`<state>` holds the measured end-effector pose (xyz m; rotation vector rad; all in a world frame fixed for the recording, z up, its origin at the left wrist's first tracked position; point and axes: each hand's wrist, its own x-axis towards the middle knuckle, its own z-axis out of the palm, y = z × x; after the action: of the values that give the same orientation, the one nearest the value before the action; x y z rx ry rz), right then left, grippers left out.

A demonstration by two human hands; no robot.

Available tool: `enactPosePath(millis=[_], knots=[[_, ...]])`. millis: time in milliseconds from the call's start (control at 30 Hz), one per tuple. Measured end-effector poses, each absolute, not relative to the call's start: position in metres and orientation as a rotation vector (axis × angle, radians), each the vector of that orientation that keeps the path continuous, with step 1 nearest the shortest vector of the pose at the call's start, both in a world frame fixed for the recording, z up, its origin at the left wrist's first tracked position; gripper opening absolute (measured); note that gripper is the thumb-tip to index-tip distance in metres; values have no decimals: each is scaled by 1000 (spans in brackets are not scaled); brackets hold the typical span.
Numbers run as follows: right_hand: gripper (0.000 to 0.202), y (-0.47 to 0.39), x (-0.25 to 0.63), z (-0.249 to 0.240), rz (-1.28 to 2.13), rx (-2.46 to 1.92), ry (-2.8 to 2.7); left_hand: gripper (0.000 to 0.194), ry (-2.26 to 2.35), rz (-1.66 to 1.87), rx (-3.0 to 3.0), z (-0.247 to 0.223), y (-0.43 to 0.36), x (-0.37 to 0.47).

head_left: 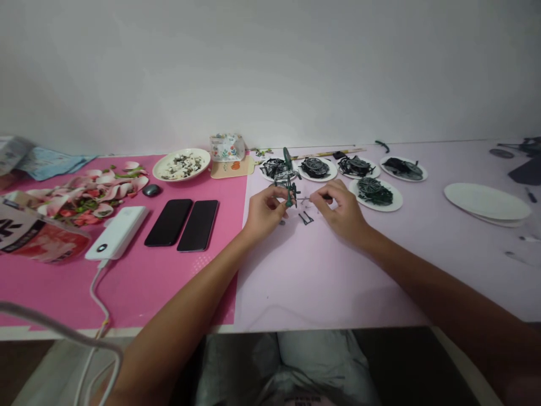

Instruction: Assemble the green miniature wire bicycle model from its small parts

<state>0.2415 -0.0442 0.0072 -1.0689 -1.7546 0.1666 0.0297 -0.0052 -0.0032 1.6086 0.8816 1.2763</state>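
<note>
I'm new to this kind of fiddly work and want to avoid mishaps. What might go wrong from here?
1. The left hand grips a dark piece with slender parts, so a hard squeeze might bend one.
2. Small loose parts lie on the table near the hands and could get brushed away.
3. The cable hangs over the front edge; a snag might drag the power bank.

Plain pale grey wall [270, 73] is filling the whole back, and a long table [222, 328] is running along it, hot pink cover [143, 285] lying left, pale lilac cover [296, 287] lying right. Light's looking kinda dim.
</note>
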Motion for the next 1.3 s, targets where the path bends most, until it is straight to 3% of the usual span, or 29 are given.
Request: enactPosePath(millis=[1300], knots=[[24, -47, 238, 3, 139, -1033, -1778, 8, 805, 1226, 1717, -6, -9, 29]])
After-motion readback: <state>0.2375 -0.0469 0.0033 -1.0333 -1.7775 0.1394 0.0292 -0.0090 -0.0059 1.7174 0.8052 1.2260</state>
